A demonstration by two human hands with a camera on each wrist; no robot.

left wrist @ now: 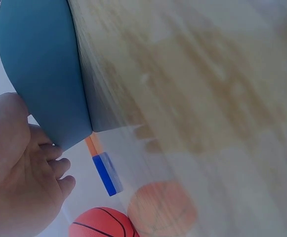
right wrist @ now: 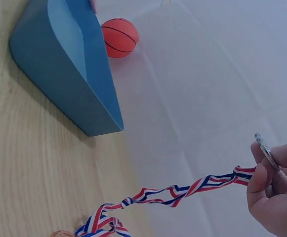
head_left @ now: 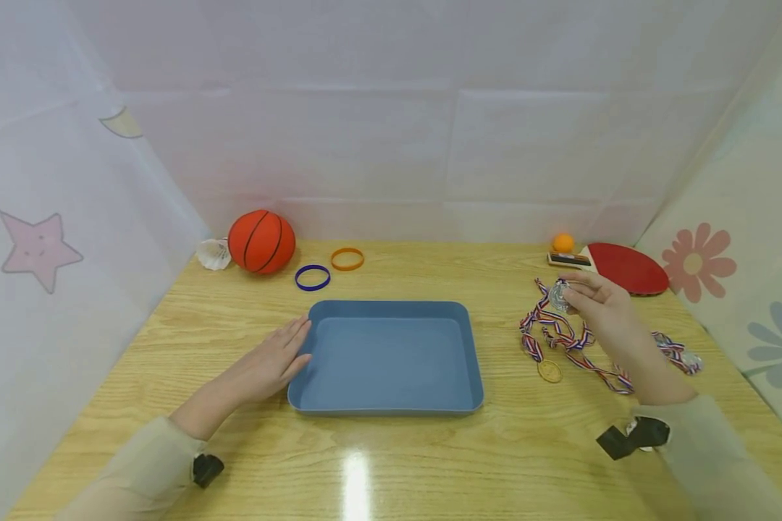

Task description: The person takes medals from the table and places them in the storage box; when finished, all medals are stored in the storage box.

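Note:
My right hand (head_left: pixel 596 300) pinches a silver medal (head_left: pixel 560 295) between thumb and fingers above the right side of the table. From the medal, a red, white and blue striped ribbon (right wrist: pixel 197 186) trails down to the tabletop. A gold medal (head_left: pixel 550 371) lies below it among tangled ribbons (head_left: pixel 563 334). More silver medals (head_left: pixel 691 360) are to the right, partly hidden by my forearm. My left hand (head_left: pixel 270 362) rests against the left edge of a shallow blue tray (head_left: pixel 384 404), fingers extended; nothing is inside the tray.
Behind the tray lie a blue wristband (head_left: pixel 313 288) and an orange wristband (head_left: pixel 347 268). A small basketball (head_left: pixel 261 242) and a white shell (head_left: pixel 213 255) are at the back left. An orange ball (head_left: pixel 563 243) and a red table tennis paddle (head_left: pixel 628 269) are at the back right.

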